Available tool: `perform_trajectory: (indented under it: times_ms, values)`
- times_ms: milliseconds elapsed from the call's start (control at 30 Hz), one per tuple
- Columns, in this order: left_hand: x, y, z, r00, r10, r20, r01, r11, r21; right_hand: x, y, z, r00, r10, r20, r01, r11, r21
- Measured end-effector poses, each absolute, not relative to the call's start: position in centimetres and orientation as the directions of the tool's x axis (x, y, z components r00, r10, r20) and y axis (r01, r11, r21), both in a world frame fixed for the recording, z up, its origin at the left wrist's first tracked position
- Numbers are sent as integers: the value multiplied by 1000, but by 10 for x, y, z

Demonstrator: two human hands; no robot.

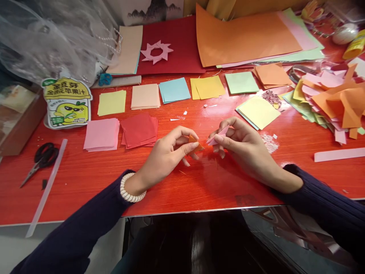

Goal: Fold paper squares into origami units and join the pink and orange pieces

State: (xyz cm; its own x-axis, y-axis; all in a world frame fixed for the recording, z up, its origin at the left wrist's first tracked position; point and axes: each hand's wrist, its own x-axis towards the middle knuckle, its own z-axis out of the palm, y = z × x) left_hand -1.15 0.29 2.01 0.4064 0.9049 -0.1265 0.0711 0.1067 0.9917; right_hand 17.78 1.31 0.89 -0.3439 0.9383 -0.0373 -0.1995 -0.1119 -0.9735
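Observation:
Between the thumb and fingers of my left hand point(167, 152) is a small folded orange paper piece point(196, 142). My right hand point(242, 144) pinches a folded pink paper piece point(219, 136) with a pointed end. Both pieces are held just above the red table point(182, 194), a small gap apart. Nearest my left hand lies a stack of red paper squares point(139, 130), with a stack of pink squares point(101, 134) beside it. A stack of pale yellow squares point(259, 111) sits beyond my right hand. Farther back, a pink folded paper ring point(156, 51) with pointed tips rests on dark red paper.
Stacks of coloured squares, including blue point(174, 90) and green point(242, 82), line the middle. Black scissors point(42, 158) and a clear plastic strip point(48, 186) lie left, near a juice pouch point(67, 101). Paper scraps point(339, 99) pile up right; large orange sheets point(245, 38) lie behind.

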Motion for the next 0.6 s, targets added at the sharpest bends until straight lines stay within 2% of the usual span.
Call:
perform_trajectory:
  times_ms: [200, 367, 600]
  values:
    - [-9, 1, 15, 399, 916, -26, 21, 19, 1000, 177, 6, 13, -292, 953, 78, -7, 79, -997]
    - [-10, 0, 14, 401, 916, -16, 29, 5, 1000, 178, 2, 16, -286, 941, 179, 166, 233, -958]
    - [-10, 1, 15, 406, 914, 22, 55, -49, 997, 178, 1, 15, -271, 928, 254, 209, 315, -926]
